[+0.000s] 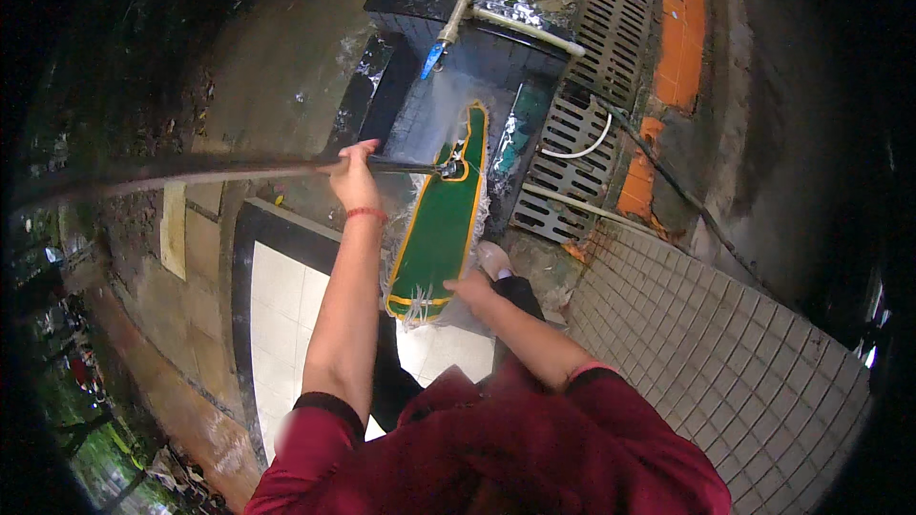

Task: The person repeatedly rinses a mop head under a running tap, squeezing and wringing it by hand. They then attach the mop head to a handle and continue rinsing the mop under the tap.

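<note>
A flat dust mop head (438, 225) with a green fabric back, yellow trim and a pale stringy fringe stretches from the tiled wash basin (404, 111) towards me. My left hand (356, 175) is closed around the mop's long handle (286, 168), which runs out to the left. A metal joint (452, 169) links the handle to the mop head. My right hand (471, 289) grips the near right edge of the mop head, its fingers partly hidden. Above the mop's far end, a tap (451, 32) with a blue lever has a pale, blurred stream below it.
Slotted drain grates (572, 186) run along the basin's right side, with a white hose (583, 150) and a dark hose (673, 189) across them. Orange bricks (678, 36) lie beyond. White tiles with a dark border (240, 286) are at left; a grey tiled surface (708, 329) is at right.
</note>
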`<state>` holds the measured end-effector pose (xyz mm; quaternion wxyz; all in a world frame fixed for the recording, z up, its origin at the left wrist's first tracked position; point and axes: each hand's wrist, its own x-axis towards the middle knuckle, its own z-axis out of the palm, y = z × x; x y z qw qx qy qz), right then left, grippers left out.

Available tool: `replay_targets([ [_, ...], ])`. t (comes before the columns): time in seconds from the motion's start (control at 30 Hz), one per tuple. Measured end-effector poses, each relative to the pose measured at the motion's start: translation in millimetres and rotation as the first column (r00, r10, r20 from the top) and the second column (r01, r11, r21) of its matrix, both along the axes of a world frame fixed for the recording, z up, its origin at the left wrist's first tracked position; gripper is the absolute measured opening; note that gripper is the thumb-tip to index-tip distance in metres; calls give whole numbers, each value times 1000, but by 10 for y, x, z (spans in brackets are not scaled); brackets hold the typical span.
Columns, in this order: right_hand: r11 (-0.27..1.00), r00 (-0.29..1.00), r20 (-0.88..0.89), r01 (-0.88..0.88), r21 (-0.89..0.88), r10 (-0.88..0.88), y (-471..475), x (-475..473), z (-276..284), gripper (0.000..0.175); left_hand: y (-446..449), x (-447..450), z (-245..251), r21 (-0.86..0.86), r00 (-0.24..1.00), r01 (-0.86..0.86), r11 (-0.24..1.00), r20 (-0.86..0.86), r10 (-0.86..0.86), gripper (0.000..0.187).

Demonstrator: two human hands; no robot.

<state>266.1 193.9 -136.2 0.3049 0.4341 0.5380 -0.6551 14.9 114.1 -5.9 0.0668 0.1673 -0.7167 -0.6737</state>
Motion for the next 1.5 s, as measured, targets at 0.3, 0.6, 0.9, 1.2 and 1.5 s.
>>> replay_targets([
  [0.3, 950, 955, -192, -259, -175, 225, -208, 187, 937, 56, 126, 608, 920, 202, 1000, 18, 979, -13, -16, 22],
  [0.6, 758, 823, -310, -563, -330, 476, 190, 169, 654, 35, -576, 1205, 2696, 186, 932, 316, 930, -245, -267, 26],
  [0.9, 695, 777, 215, 627, -352, -592, -496, -965, -144, 55, -1481, 1855, 4366, 79, 896, 209, 975, -415, -159, 31],
  [1.2, 447, 562, 155, 772, -452, -813, -512, -1621, 454, 37, -2265, 1731, 4560, 98, 882, 172, 980, -459, -109, 34],
  [1.5, 578, 418, -407, 481, -659, -812, 403, -2320, 2826, 40, -2189, 1360, 4366, 82, 725, 397, 914, -639, -257, 34],
])
